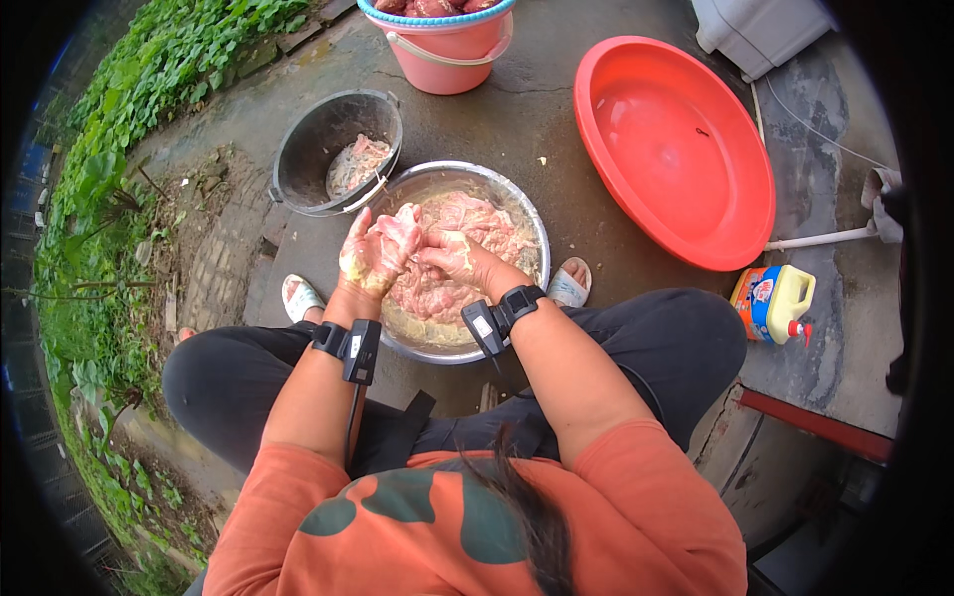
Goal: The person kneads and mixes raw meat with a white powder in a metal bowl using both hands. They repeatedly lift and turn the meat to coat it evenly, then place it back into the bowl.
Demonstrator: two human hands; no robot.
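A large metal basin [542,246] stands on the ground between my feet, with a heap of pink, wet raw meat or offal [477,220] in it. Over its left part, my left hand [365,257] is turned palm up and holds a soft pink piece of the same stuff [399,231]. Yellowish residue coats that palm. The fingers of my right hand [458,257] pinch the right edge of this piece, and they too bear yellowish smears. Beyond the basin's left rim, a black bucket [305,153] holds pale pink scraps [359,165].
A pink bucket [447,63] of reddish lumps stands ahead. To the right lie a wide red plastic tub [671,149] and a yellow pump-top jug [775,304]; a grey-white container [760,33] is at the top right. Green plants [97,186] line the left side.
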